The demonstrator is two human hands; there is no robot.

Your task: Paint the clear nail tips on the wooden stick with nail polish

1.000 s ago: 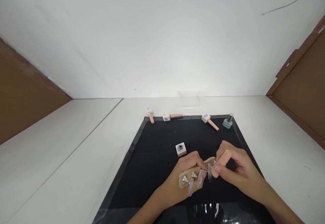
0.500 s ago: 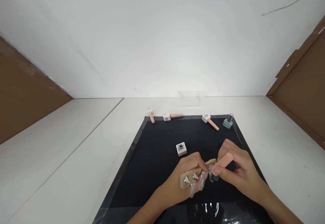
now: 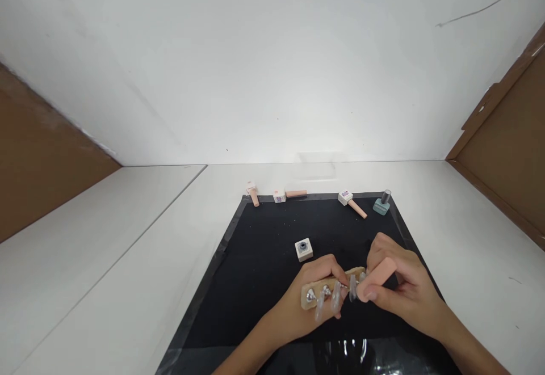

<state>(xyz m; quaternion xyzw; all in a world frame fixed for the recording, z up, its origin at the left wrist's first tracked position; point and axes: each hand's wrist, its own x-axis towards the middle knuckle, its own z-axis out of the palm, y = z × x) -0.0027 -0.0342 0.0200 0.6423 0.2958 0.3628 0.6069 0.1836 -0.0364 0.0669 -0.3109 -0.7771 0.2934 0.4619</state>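
My left hand (image 3: 309, 298) is closed around a beige nail-tip stand (image 3: 307, 302). Along the stand, clear false nail tips (image 3: 336, 296) sit on small silver holders (image 3: 311, 294). My right hand (image 3: 404, 278) pinches the peach cap of a nail polish brush (image 3: 381, 276) beside the tips at the stand's right end. The brush's bristles are hidden behind the cap and fingers. Just beyond my left hand stands an open white nail polish bottle (image 3: 304, 250), its dark neck facing up.
At the mat's far edge lie white bottles with peach caps: one at left (image 3: 252, 193), another beside it (image 3: 280, 196), a third at right (image 3: 346, 197). A teal bottle with a grey cap (image 3: 382, 205) stands at the far right corner of the black mat (image 3: 255, 261).
The stand has tilted slightly, and the nail tips have shifted a little up and left. The brush cap has tipped slightly to the right in my right hand.
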